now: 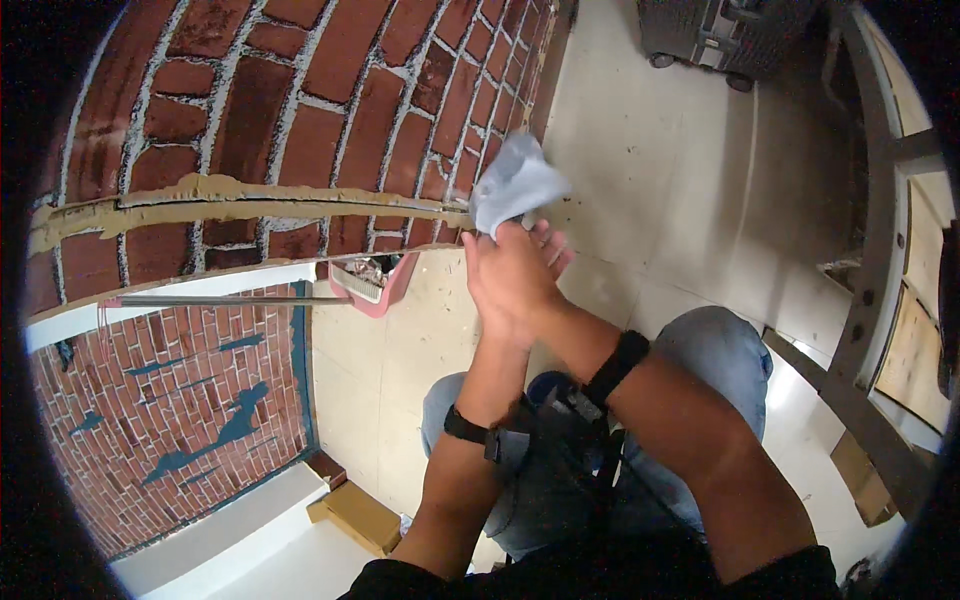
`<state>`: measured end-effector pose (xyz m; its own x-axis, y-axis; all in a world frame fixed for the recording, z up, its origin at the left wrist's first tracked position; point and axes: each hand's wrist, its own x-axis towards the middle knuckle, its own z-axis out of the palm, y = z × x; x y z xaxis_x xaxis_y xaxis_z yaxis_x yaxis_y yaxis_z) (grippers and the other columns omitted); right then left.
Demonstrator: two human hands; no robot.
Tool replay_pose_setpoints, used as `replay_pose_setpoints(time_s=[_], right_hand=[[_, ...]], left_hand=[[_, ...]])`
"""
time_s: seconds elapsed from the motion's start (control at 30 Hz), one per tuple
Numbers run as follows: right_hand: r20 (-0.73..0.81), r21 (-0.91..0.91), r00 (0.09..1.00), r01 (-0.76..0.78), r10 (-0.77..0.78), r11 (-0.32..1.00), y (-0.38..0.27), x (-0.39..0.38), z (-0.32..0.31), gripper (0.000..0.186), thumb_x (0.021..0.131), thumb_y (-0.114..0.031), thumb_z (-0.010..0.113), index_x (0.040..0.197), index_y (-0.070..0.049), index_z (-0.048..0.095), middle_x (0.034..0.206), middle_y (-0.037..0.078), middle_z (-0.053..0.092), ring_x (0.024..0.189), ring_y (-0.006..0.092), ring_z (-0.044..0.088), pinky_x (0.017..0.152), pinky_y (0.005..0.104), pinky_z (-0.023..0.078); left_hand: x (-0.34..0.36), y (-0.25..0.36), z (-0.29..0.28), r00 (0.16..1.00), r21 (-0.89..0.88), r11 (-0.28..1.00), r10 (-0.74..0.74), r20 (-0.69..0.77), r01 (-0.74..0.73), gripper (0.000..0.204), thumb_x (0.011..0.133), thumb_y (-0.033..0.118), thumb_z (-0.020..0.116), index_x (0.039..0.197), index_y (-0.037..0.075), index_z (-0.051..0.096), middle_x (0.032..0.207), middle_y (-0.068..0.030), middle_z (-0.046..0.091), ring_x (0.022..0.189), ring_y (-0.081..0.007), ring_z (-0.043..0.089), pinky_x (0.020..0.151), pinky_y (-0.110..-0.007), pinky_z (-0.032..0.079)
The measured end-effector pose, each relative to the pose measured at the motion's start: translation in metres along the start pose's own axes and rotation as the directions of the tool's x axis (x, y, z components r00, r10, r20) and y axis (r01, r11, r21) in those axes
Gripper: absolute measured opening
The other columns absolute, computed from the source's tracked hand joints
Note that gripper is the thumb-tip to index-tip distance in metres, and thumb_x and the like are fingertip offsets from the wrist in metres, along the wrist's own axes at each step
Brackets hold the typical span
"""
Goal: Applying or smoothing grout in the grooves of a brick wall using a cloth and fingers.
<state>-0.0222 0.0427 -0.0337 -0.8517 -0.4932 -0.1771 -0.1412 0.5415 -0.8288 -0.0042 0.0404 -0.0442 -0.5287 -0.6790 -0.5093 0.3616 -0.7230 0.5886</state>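
A pale grey, crumpled soft thing (518,180), cloth or thin plastic, is at the end of my hands, low beside the brick-patterned wall. My right hand (525,265) closes on its lower end, with some fingertips showing on the far right side. Pressed against it from the left is my left hand (487,275), also closed at the bundle's base; most of its fingers are hidden. Just left of the bundle, a tan smeared seam (250,205) with a dark crack runs along the wall (330,130).
A pink dustpan (385,290) holding debris lies left of my hands, near a metal pole (230,301). A dark wheeled suitcase (720,40) stands on the tiled floor (640,160) ahead. A frame (870,300) rises at right; a cardboard box (360,515) sits lower left.
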Motion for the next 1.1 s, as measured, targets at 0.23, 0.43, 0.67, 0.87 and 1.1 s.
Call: replay_pose_setpoints(time_s=[0.23, 0.43, 0.67, 0.87, 1.1], right_hand=[[-0.063, 0.101, 0.979, 0.197, -0.192, 0.975, -0.011, -0.006, -0.009, 0.025, 0.077, -0.029, 0.058, 0.089, -0.008, 0.065, 0.089, 0.022, 0.063, 0.093, 0.0374, 0.059, 0.087, 0.0512, 0.041], [0.065, 0.019, 0.991, -0.117, 0.115, 0.993, 0.013, 0.009, 0.015, 0.025, 0.078, -0.030, 0.058, 0.086, -0.008, 0.066, 0.084, 0.022, 0.063, 0.086, 0.0375, 0.061, 0.079, 0.0488, 0.046], [0.101, 0.077, 0.995, -0.013, 0.005, 0.997, -0.014, 0.001, -0.018, 0.027, 0.079, -0.029, 0.055, 0.082, -0.004, 0.064, 0.077, 0.022, 0.063, 0.068, 0.0386, 0.061, 0.063, 0.0461, 0.049], [0.062, 0.164, 0.998, -0.002, -0.008, 0.986, 0.014, 0.006, 0.016, 0.024, 0.077, -0.028, 0.055, 0.080, -0.005, 0.061, 0.076, 0.020, 0.062, 0.065, 0.0380, 0.059, 0.058, 0.0464, 0.048], [-0.041, -0.055, 0.980, -0.197, 0.195, 0.979, 0.000, -0.006, 0.018, 0.023, 0.077, -0.030, 0.056, 0.079, -0.008, 0.062, 0.074, 0.019, 0.062, 0.066, 0.0367, 0.061, 0.057, 0.0478, 0.046]], left_hand=[[-0.004, 0.016, 0.006, 0.991, 0.121, 0.991, 0.046, 0.123, -0.061, 0.065, 0.090, 0.057, 0.023, 0.121, 0.004, 0.045, 0.110, -0.0156, 0.055, 0.097, -0.0354, 0.054, 0.085, -0.052, 0.043], [0.012, -0.008, 0.003, 0.988, 0.191, 0.981, 0.046, -0.149, -0.017, 0.023, 0.089, 0.021, 0.040, 0.099, 0.002, 0.049, 0.077, -0.0118, 0.056, 0.056, -0.0229, 0.055, 0.047, -0.037, 0.048], [-0.002, 0.007, 0.018, 0.956, 0.727, 0.683, 0.257, -0.140, -0.077, 0.046, 0.090, 0.046, 0.031, 0.102, 0.004, 0.049, 0.083, -0.0138, 0.056, 0.064, -0.0257, 0.055, 0.055, -0.042, 0.048], [0.015, -0.002, -0.018, 0.989, 0.293, 0.955, 0.092, -0.117, -0.054, 0.044, 0.090, 0.044, 0.035, 0.101, 0.004, 0.048, 0.079, -0.0159, 0.055, 0.062, -0.0291, 0.055, 0.054, -0.039, 0.048], [0.004, 0.005, 0.007, 0.983, 0.553, 0.832, 0.064, -0.173, 0.043, 0.038, 0.090, 0.042, 0.036, 0.092, 0.006, 0.048, 0.069, -0.0117, 0.053, 0.056, -0.0248, 0.053, 0.050, -0.039, 0.046]])
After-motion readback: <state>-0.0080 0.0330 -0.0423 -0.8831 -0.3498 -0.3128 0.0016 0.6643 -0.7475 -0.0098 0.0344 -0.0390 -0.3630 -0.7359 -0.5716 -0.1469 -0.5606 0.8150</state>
